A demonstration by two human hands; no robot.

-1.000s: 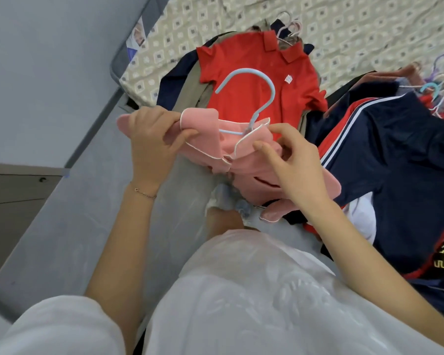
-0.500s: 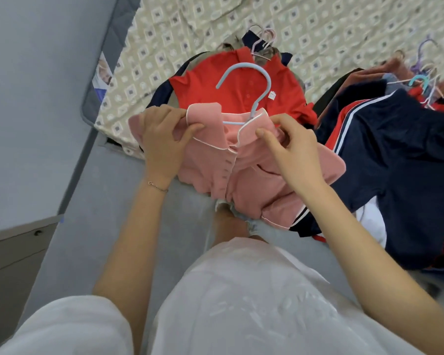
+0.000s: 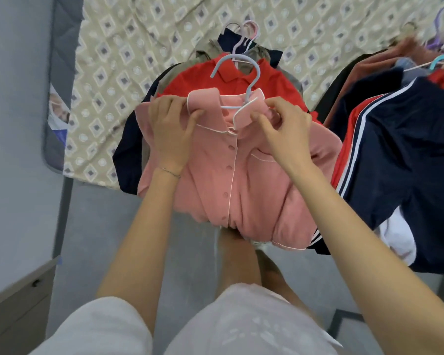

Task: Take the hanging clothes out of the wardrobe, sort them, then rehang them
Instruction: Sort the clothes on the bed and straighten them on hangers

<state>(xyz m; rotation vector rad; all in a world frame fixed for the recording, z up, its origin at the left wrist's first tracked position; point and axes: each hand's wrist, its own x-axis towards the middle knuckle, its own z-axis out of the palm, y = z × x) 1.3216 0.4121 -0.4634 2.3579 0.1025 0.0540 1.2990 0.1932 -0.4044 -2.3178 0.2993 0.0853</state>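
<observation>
The bed's patterned sheet (image 3: 139, 60) fills the far side, and clothes on hangers lie across its near edge. A navy pile (image 3: 408, 162) with red and white stripes sprawls at the right edge. In the middle we hold a pink shirt (image 3: 228, 180) on a pale blue hanger (image 3: 253, 84), and it hides the lower part of a red polo shirt (image 3: 190, 80) topping another heap. Our left hand (image 3: 169, 129) grips the shirt's left shoulder beside the collar. Our right hand (image 3: 285, 126) pinches the fabric at the right collar tip. A thin bracelet (image 3: 168, 171) circles the left wrist.
</observation>
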